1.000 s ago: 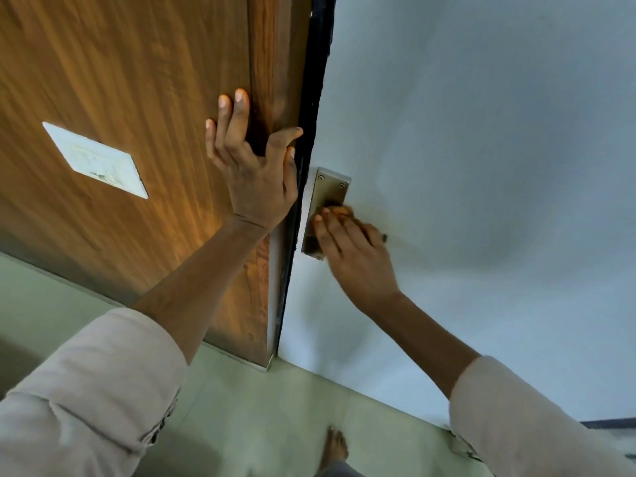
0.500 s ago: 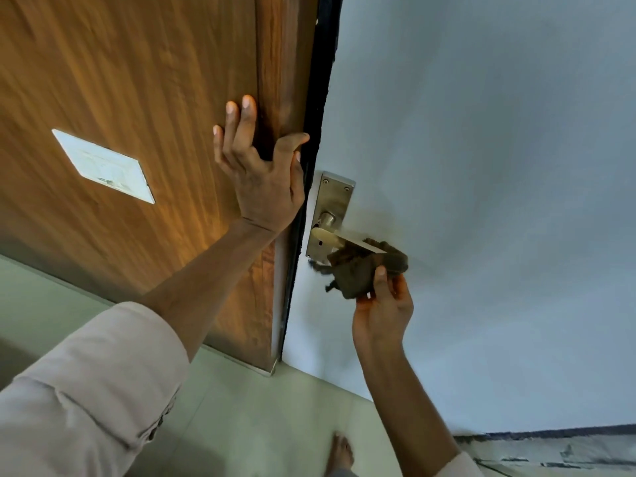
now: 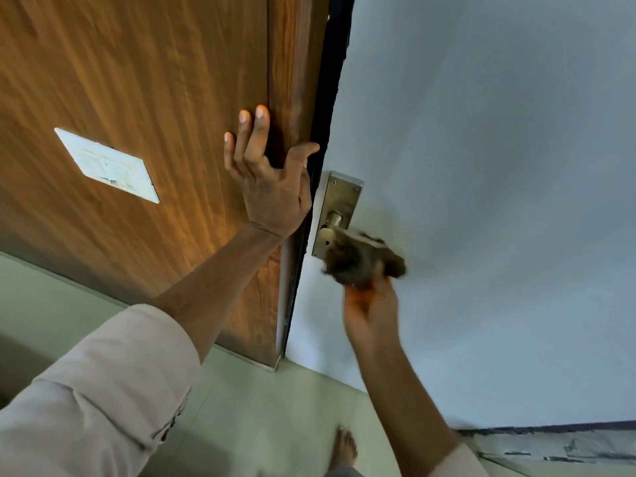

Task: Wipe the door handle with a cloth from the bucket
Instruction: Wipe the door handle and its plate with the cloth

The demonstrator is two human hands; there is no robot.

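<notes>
My left arm reaches up and forward, sleeve rolled back past the forearm; my left hand [image 3: 272, 187] is spread flat, fingers pointing up, thumb hooked out to the right. My right hand [image 3: 370, 304] is lower, raised palm-up and motion-blurred, its fingers gripping a wadded cloth [image 3: 361, 261].

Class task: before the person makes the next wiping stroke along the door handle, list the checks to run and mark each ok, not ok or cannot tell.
1. Cloth held in the right hand: ok.
2. Cloth touching the door handle lever: ok, it is wrapped over the lever.
3. Left hand bracing the wooden door edge: ok.
4. Backplate free of the cloth: ok, uncovered.
5. Cloth damp enough: cannot tell.
6. Bucket within reach: cannot tell, none in view.
</notes>
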